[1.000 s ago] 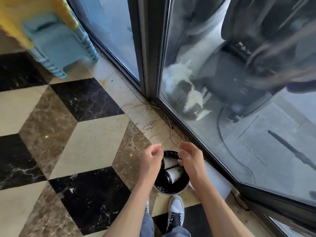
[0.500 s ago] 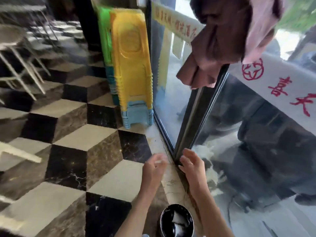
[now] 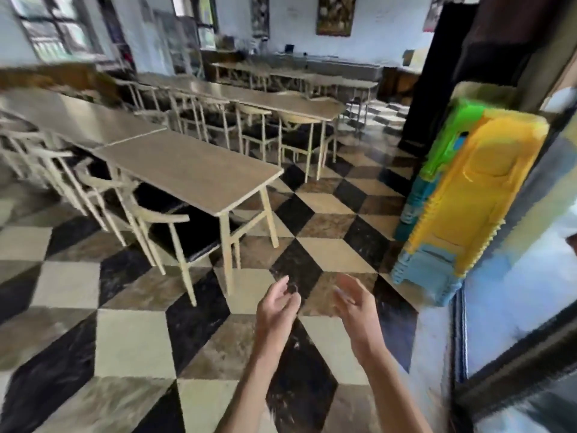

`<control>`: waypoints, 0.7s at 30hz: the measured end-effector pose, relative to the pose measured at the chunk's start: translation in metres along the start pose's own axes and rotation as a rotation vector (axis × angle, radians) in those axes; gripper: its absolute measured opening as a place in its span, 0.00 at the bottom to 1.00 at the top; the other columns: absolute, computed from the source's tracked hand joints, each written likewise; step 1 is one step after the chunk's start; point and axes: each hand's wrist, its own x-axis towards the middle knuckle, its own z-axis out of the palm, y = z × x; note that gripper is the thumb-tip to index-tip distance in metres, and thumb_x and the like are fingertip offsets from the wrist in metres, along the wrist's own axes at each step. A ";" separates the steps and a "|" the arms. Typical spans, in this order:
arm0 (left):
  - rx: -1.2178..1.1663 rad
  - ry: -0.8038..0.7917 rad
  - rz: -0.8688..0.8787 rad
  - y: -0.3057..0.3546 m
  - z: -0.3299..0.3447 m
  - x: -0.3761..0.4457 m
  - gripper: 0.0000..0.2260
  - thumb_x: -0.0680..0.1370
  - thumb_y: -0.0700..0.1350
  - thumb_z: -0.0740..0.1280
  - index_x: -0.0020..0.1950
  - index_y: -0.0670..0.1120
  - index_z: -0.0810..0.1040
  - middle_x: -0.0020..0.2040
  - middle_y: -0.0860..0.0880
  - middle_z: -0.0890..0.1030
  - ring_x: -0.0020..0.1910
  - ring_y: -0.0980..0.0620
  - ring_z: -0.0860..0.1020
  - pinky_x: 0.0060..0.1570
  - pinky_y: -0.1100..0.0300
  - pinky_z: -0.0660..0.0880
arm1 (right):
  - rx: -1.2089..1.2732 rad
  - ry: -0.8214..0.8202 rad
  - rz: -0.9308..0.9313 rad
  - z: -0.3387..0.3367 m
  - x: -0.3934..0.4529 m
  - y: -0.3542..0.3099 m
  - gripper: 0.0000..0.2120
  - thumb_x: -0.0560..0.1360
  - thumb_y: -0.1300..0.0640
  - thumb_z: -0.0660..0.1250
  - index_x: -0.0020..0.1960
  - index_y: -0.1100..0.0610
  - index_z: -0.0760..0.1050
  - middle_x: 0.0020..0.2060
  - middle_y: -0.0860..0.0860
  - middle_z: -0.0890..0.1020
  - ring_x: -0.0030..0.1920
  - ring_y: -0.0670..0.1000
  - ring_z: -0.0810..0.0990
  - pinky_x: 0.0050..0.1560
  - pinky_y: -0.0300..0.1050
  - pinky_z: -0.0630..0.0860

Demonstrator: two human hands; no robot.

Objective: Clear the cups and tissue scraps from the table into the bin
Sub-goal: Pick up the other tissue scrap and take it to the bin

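My left hand (image 3: 278, 303) and my right hand (image 3: 354, 303) hang side by side over the chequered floor, low in the middle of the view. Both hold nothing, with the fingers loosely curled and apart. A long light wooden table (image 3: 193, 170) stands ahead and to the left; its top shows no cups or tissue scraps. The bin is out of view. The picture is blurred by motion.
Pale wooden chairs (image 3: 162, 226) line the near table, and more tables (image 3: 268, 98) and chairs fill the room behind. A stack of yellow, green and blue plastic stools (image 3: 462, 207) stands at the right by a glass door (image 3: 512, 307). Open floor lies in front of me.
The view has swung up and left from the black bin with cups by the glass door to the dining room. Both hands have left the bin and are empty.
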 end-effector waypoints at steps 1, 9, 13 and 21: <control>-0.005 0.058 0.013 0.003 -0.030 -0.007 0.18 0.75 0.51 0.69 0.65 0.57 0.76 0.64 0.54 0.78 0.58 0.64 0.77 0.55 0.67 0.75 | -0.014 -0.054 -0.012 0.026 -0.008 -0.006 0.19 0.79 0.62 0.66 0.70 0.58 0.73 0.67 0.54 0.78 0.59 0.46 0.80 0.66 0.52 0.77; -0.066 0.555 0.026 0.002 -0.305 -0.112 0.19 0.78 0.47 0.70 0.68 0.51 0.75 0.64 0.54 0.77 0.59 0.58 0.77 0.44 0.75 0.74 | -0.076 -0.529 -0.154 0.273 -0.114 -0.050 0.15 0.80 0.61 0.65 0.66 0.54 0.75 0.59 0.47 0.81 0.60 0.46 0.82 0.61 0.47 0.80; -0.012 0.797 0.029 -0.005 -0.446 -0.194 0.16 0.78 0.47 0.68 0.66 0.54 0.75 0.61 0.57 0.78 0.54 0.63 0.77 0.47 0.70 0.73 | -0.082 -0.727 -0.183 0.409 -0.206 -0.060 0.12 0.80 0.64 0.64 0.60 0.53 0.78 0.52 0.51 0.82 0.58 0.60 0.81 0.63 0.65 0.77; -0.077 1.256 0.025 -0.027 -0.633 -0.344 0.15 0.77 0.33 0.69 0.62 0.42 0.77 0.60 0.42 0.80 0.46 0.56 0.82 0.48 0.60 0.77 | -0.144 -1.107 -0.163 0.620 -0.372 -0.065 0.10 0.79 0.58 0.66 0.59 0.60 0.77 0.58 0.63 0.80 0.61 0.63 0.79 0.67 0.69 0.72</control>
